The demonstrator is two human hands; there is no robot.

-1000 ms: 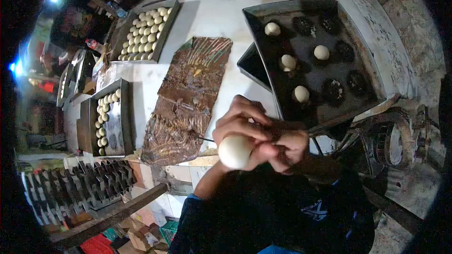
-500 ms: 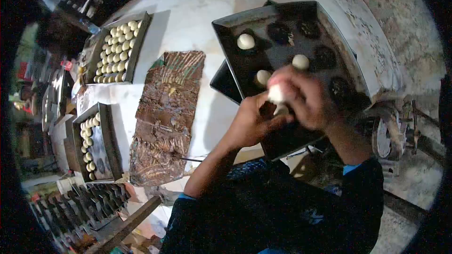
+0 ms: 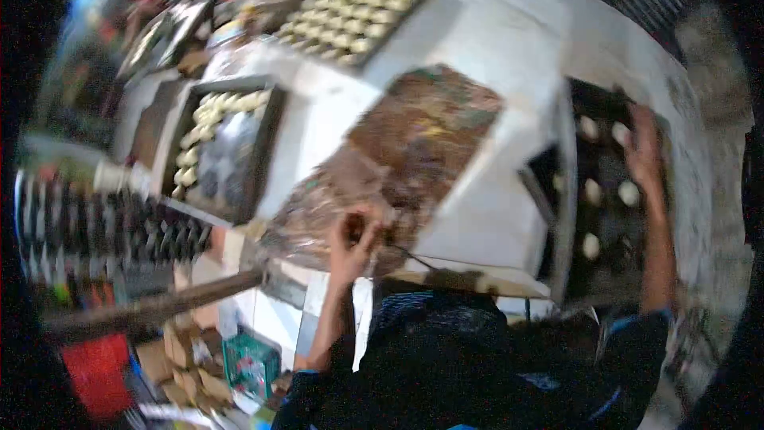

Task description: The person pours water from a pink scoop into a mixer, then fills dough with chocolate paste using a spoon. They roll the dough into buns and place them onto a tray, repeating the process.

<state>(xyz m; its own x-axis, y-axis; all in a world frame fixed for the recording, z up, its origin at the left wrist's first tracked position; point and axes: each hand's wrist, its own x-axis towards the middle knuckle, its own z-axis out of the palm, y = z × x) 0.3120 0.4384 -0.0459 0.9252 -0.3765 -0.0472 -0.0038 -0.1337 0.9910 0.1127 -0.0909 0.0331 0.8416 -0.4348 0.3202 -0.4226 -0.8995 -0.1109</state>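
Hands, two: left hand [image 3: 346, 258] and right hand [image 3: 643, 147]. Under the right fingers [image 3: 639, 121]: two overlapping dark trays [image 3: 609, 283], five distinct pale balls [image 3: 629, 193]. Around the left fingers [image 3: 372, 223]: one brown sheet [image 3: 422, 135]. Beyond them: one filled tray [image 3: 398, 28]; left of them: one part-filled tray [image 3: 269, 131], contents too blurred to count.

Pale balls [image 3: 591, 193] in dark tray [image 3: 611, 277]; brown slab [image 3: 430, 143] flat.

This looks like a bakery workroom, with trays [image 3: 231, 161] of dough balls [image 3: 350, 17] on a worktop [image 3: 485, 223]
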